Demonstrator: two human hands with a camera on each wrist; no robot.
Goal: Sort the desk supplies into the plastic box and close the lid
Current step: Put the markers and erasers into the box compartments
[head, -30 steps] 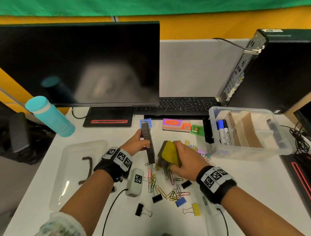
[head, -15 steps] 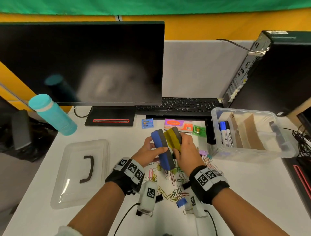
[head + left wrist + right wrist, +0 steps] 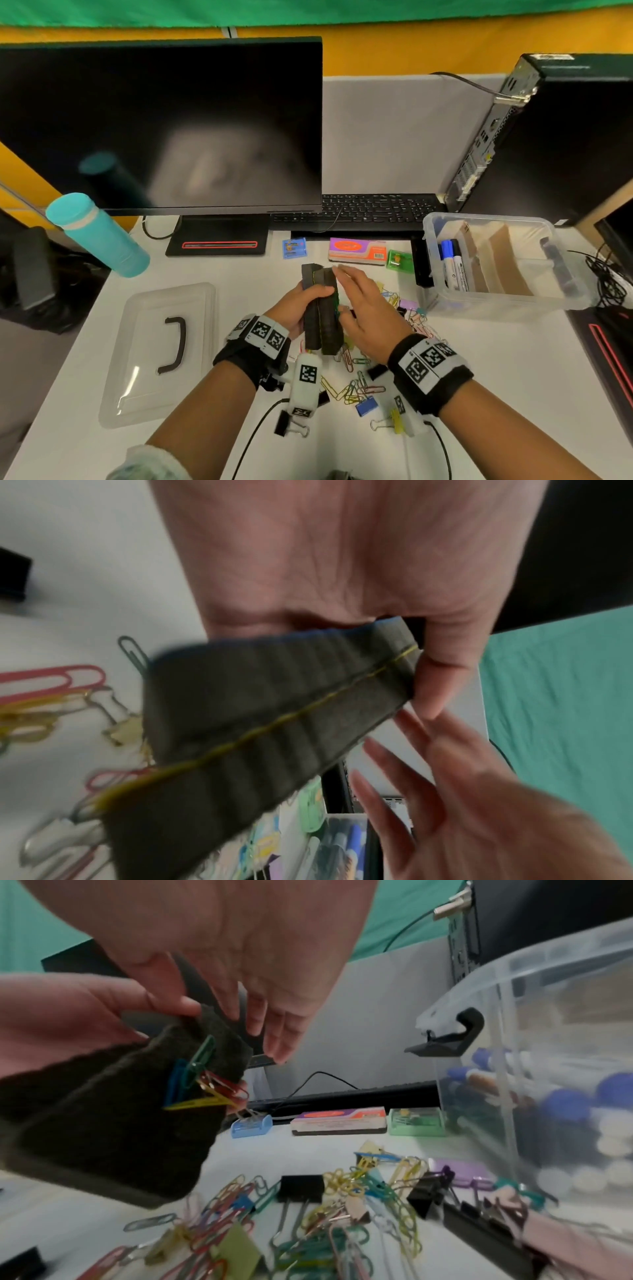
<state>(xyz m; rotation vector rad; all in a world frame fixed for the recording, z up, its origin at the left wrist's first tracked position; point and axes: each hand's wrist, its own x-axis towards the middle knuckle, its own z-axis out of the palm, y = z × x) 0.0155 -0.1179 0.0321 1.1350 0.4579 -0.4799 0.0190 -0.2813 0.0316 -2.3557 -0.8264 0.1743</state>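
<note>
Two board erasers point(image 3: 322, 308) are stacked side by side, dark felt upward, above the paper clip pile. My left hand point(image 3: 294, 308) grips the pair from the left, thumb across the felt. My right hand point(image 3: 363, 308) lies alongside their right face with straight fingers, holding nothing. In the right wrist view a few coloured paper clips point(image 3: 202, 1083) cling to the erasers' point(image 3: 120, 1110) felt. The clear plastic box point(image 3: 486, 217) stands open at the right, with markers point(image 3: 452, 263) in its left compartment. Its lid point(image 3: 144, 342) lies flat at the left.
Loose paper clips point(image 3: 356, 387) and binder clips point(image 3: 366, 407) are scattered under my wrists. A third eraser point(image 3: 356, 251), a blue case point(image 3: 294, 247) and a green case point(image 3: 399, 260) lie before the keyboard point(image 3: 356, 209). A teal bottle point(image 3: 99, 236) stands far left, a computer tower point(image 3: 565, 137) behind the box.
Each hand held one eraser a second ago. They were brought together and turned felt side up; now my left hand holds both and my right hand has let go.
</note>
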